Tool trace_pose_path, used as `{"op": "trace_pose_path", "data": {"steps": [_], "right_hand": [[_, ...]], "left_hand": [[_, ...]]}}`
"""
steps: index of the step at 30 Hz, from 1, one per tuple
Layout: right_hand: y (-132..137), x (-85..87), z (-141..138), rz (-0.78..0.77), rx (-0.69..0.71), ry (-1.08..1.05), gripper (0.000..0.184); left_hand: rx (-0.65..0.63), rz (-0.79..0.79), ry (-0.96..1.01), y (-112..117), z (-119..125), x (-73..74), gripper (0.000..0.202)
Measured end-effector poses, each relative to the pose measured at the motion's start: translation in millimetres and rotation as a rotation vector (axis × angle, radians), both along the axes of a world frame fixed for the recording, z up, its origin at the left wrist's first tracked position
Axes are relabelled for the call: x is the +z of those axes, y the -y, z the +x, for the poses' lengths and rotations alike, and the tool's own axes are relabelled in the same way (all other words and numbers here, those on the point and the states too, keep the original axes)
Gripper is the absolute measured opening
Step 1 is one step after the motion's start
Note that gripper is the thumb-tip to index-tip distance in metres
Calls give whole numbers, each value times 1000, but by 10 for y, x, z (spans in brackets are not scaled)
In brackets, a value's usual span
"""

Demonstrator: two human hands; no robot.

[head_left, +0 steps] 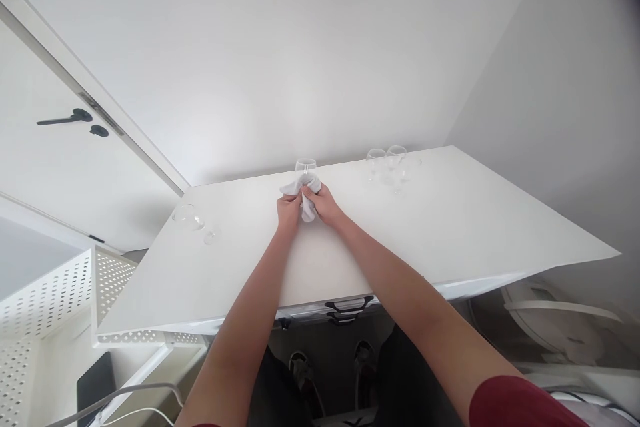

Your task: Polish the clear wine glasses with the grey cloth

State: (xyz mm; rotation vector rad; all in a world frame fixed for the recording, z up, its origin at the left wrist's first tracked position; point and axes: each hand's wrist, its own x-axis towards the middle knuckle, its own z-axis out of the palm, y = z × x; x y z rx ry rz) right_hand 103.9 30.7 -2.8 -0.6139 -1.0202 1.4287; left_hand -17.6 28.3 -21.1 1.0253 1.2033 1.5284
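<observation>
A pale wall (300, 47) rose behind a white table (480, 213). Near the table's far edge, the right hand (325, 204) and left hand (289, 207) were close together, both clamped on a white cloth (309, 209). It was bunched against the lower part of a clear glass (305, 165), whose bowl showed above.

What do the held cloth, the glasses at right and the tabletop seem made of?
Cloth: matte fabric, perhaps cotton or microfibre; it bunches in soft folds.
Glasses at right: clear, smooth glass, possibly plastic; the white behind shows through.
Tabletop: smooth, perhaps laminate or painted board; plain white, no visible grain.
</observation>
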Motion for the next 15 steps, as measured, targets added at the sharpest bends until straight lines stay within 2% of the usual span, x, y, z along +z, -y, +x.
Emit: {"op": "trace_pose_path", "data": {"steps": [5, 8, 10, 12, 15], "right_hand": [[-56, -26, 13, -18, -67, -47, 44], [-82, -35, 52, -85, -159, 5, 42], [-76, -39, 60, -130, -84, 50, 44], [-54, -37, 51, -157, 72, 68, 46], [-9, -20, 31, -179, 206, 56, 49]], "left_hand": [[38, 59, -67, 27, 4, 42, 35], [30, 117, 36, 33, 3, 79, 33], [68, 138, 135, 34, 0, 110, 31], [51, 147, 213, 45, -1, 152, 34], [-156, 108, 285, 88, 3, 226, 53]]}}
